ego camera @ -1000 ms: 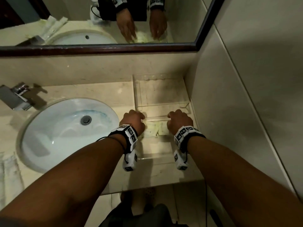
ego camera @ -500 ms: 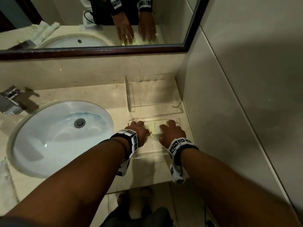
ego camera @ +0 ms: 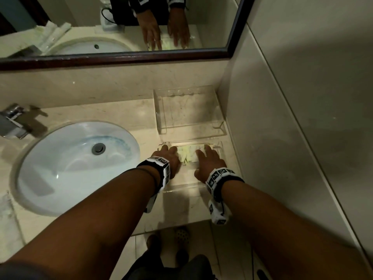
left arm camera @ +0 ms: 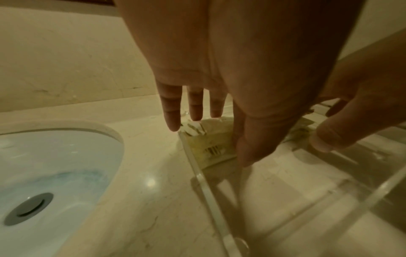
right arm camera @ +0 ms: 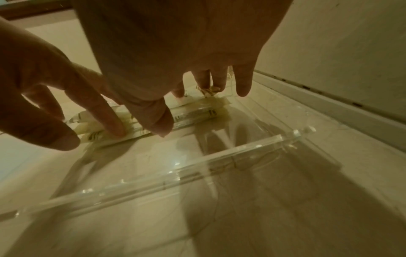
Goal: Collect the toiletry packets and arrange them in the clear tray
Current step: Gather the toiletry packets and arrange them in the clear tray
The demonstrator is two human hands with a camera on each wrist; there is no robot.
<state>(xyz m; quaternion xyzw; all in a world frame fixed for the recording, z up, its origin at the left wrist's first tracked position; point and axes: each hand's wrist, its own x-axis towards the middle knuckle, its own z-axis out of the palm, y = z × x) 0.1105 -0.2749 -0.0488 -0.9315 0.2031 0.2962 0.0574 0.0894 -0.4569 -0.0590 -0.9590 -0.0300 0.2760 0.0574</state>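
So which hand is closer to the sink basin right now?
Left. The left hand is at the near clear tray's sink-side end, beside the sink basin; the right hand is at the wall-side end.

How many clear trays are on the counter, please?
2. The back tray stands in the corner against the wall. The near tray lies just in front of it and holds the toiletry packets, under the left hand and right hand. None seems hidden.

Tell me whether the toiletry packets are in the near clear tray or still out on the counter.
In. The toiletry packets lie flat inside the near clear tray, at its far end, under the left hand and right hand.
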